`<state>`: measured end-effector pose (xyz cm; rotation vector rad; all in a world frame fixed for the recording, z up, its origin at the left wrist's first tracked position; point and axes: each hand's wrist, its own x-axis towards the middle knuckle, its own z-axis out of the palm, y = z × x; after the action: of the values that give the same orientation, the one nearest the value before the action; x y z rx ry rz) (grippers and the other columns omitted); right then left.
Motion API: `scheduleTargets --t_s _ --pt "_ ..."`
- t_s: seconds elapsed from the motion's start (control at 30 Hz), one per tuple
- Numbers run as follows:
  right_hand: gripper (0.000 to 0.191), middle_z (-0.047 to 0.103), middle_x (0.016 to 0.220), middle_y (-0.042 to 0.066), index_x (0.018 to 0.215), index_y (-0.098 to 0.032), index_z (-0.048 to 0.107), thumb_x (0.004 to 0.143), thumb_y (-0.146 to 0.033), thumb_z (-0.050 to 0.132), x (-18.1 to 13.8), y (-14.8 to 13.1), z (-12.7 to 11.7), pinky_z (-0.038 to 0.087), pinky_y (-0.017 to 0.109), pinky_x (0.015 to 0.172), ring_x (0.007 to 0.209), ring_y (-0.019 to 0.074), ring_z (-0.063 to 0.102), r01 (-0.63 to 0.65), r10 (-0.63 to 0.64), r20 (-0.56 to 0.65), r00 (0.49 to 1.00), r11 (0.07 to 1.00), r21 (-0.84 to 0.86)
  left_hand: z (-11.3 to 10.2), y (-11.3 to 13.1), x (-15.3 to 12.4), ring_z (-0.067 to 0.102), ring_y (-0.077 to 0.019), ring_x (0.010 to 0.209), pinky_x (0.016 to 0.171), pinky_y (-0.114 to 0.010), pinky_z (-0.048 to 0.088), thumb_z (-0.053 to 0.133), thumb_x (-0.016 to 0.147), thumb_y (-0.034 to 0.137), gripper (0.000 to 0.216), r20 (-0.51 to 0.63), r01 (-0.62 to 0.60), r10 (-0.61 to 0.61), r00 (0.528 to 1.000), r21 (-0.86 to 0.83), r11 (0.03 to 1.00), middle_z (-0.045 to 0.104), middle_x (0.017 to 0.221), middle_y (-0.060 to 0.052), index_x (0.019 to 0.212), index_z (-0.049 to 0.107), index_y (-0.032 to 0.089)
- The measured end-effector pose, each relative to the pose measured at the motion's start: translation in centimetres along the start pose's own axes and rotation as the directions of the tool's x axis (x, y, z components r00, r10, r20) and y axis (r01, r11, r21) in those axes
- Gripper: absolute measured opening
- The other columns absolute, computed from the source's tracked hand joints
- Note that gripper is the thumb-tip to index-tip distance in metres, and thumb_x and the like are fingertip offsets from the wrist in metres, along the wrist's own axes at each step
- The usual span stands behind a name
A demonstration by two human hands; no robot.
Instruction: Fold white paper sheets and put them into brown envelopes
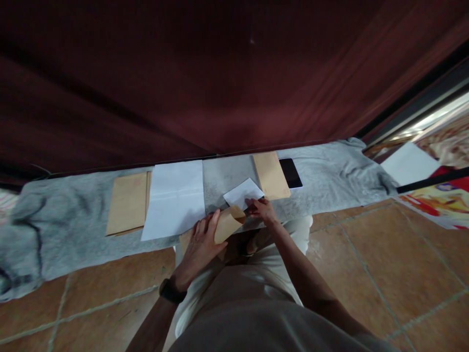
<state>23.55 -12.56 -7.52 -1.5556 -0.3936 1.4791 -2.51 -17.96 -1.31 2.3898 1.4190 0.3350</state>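
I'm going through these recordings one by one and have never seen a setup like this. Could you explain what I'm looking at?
There is no machine here, only a person's two bare hands. The single picture comes from a camera worn on the head, looking forward and down. A grey cloth covers the surface. On it, from left to right, lie brown envelopes, a large white sheet, a small white paper, a flat brown envelope and a dark-screened device. The left hand holds an open-mouthed envelope. The right hand is at the small white paper; whether it grips it is unclear.
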Motion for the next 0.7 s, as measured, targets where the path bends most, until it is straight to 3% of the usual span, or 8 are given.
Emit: scheduleTargets --t_s 0.13,0.3,0.47,0.57,0.63,0.7 --pt "0.018 0.066 0.055 -0.002 0.075 -0.02 0.062 0.073 -0.032 0.075 0.0 0.0 0.6 0.053 0.022 0.042 0.045 0.0136 0.062 0.005 -0.005 -0.004 1.0 1.0 -0.012 0.1 -0.8 -0.3 0.05 -0.036 0.13 0.107 -0.055 0.044 0.076 0.079 0.031 0.112 -0.058 -0.007 0.007 0.998 0.013 1.0 0.049 0.145 -0.016 0.163 0.001 0.028" --pt "0.021 0.074 0.066 0.003 0.077 -0.019 0.066 0.076 -0.039 0.073 -1.9 0.7 0.3 0.061 0.028 0.056 0.057 0.0168 0.07 -0.014 0.018 0.07 0.997 0.999 -0.049 -0.4 -1.3 -0.4 0.05 -0.0378 0.13 0.108 -0.056 0.044 0.077 0.079 0.032 0.109 -0.064 -0.019 0.024 0.998 0.07 0.997 0.049 0.143 -0.017 0.163 0.008 0.025" --pt "0.029 0.075 0.068 0.006 0.07 -0.018 0.069 0.075 -0.046 0.075 -3.4 0.6 -1.5 0.055 0.025 0.048 0.05 0.0148 0.064 -0.052 0.086 0.157 0.984 0.977 -0.209 -1.2 -1.6 0.3 0.047 -0.037 0.136 0.116 -0.057 0.036 0.075 0.08 0.031 0.105 -0.049 -0.076 0.083 0.995 0.118 0.99 0.05 0.142 -0.017 0.162 0.011 0.025" --pt "0.03 0.074 0.072 0.002 0.074 -0.02 0.069 0.074 -0.05 0.076 -4.3 -0.2 -1.7 0.058 0.026 0.056 0.057 0.0146 0.065 0.134 -0.101 0.164 0.981 0.97 -0.201 -1.4 -1.7 0.8 0.045 -0.0367 0.139 0.119 -0.057 0.031 0.075 0.081 0.029 0.101 -0.03 -0.109 0.115 0.993 0.162 0.981 0.049 0.145 -0.019 0.162 0.015 0.023" --pt "0.034 0.075 0.082 0.003 0.083 -0.021 0.072 0.077 -0.055 0.073 -5.1 -0.8 -1.3 0.061 0.03 0.068 0.069 0.0171 0.069 0.307 -0.271 0.214 0.938 0.939 -0.158 -1.3 -1.6 1.2 0.044 -0.0367 0.14 0.12 -0.057 0.028 0.074 0.081 0.028 0.097 -0.019 -0.122 0.128 0.992 0.188 0.974 0.048 0.146 -0.019 0.161 0.019 0.023" --pt "0.037 0.076 0.09 0.005 0.093 -0.022 0.074 0.083 -0.057 0.067 -6.0 -1.3 -0.6 0.061 0.034 0.079 0.08 0.0196 0.071 0.388 -0.334 0.31 0.89 0.912 -0.133 -1.3 -1.5 1.4 0.043 -0.0364 0.141 0.121 -0.057 0.026 0.073 0.082 0.028 0.096 -0.009 -0.136 0.141 0.99 0.201 0.97 0.048 0.146 -0.02 0.161 0.02 0.022"
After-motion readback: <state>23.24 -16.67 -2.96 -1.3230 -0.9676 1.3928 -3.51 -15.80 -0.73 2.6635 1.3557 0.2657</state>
